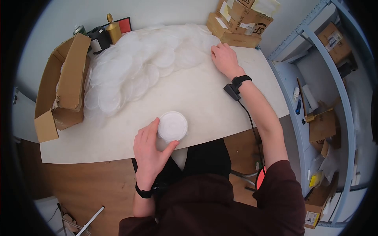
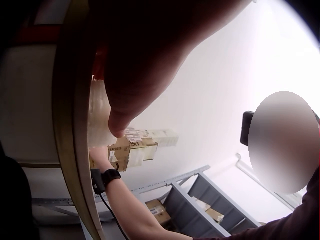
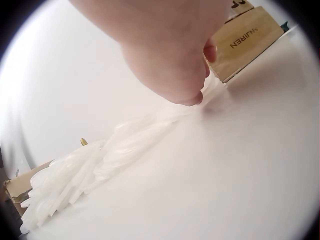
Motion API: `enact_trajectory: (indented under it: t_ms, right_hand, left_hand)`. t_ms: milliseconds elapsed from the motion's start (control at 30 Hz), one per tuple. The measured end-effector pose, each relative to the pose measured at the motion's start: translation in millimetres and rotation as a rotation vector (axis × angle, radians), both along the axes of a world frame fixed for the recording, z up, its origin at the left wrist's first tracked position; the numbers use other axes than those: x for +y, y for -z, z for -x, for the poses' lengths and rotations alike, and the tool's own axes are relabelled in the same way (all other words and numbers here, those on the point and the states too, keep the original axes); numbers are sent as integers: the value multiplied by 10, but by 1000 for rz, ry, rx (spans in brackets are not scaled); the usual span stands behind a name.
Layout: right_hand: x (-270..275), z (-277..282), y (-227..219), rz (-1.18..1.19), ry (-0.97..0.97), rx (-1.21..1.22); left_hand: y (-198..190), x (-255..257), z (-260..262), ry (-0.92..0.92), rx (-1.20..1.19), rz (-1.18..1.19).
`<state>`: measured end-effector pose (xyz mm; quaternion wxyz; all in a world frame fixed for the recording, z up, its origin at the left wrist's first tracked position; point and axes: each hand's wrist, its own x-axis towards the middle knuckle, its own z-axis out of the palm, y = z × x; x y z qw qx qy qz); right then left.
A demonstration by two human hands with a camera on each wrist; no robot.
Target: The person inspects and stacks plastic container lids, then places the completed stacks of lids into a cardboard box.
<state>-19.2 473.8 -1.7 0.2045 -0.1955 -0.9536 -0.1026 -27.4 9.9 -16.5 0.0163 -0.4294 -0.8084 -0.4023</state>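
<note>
A round white stack of lids (image 1: 172, 126) stands near the front edge of the table. My left hand (image 1: 150, 146) holds it from the left and front, fingers along one side and thumb at the near rim. A wide heap of translucent round lids (image 1: 130, 70) lies along the back of the table. My right hand (image 1: 226, 59) reaches to the heap's right end with fingers bent down; in the right wrist view the fingertips (image 3: 196, 100) are right at the outermost lids (image 3: 214, 85). Whether they pinch a lid I cannot tell.
An open cardboard box (image 1: 71, 78) stands at the table's left. Taped cartons (image 1: 240, 23) are stacked at the back right. A black container (image 1: 99, 39) and a gold bottle (image 1: 113, 30) stand behind the heap. A metal shelf (image 1: 315, 35) flanks the right side. A cable (image 1: 252, 122) trails from the right wrist.
</note>
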Motion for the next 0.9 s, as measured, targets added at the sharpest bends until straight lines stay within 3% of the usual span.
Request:
enact_trajectory:
  t_ms: [500, 600, 700, 800, 900]
  right_hand:
    - [-54, -132, -74, 80, -3, 0]
    - [-333, -252, -294, 107, -52, 133]
    - [-1003, -443, -617, 267, -313, 209]
    - [-1865, -788, -854, 417, -590, 35]
    - [-2382, -1003, -738, 374, -803, -55]
  left_hand:
    - [5, 0, 22, 1, 50, -6]
    - [22, -9, 33, 7, 60, -15]
    - [-8, -27, 42, -15, 48, 1]
    - [13, -17, 37, 17, 54, -12]
    - [12, -16, 30, 10, 41, -10]
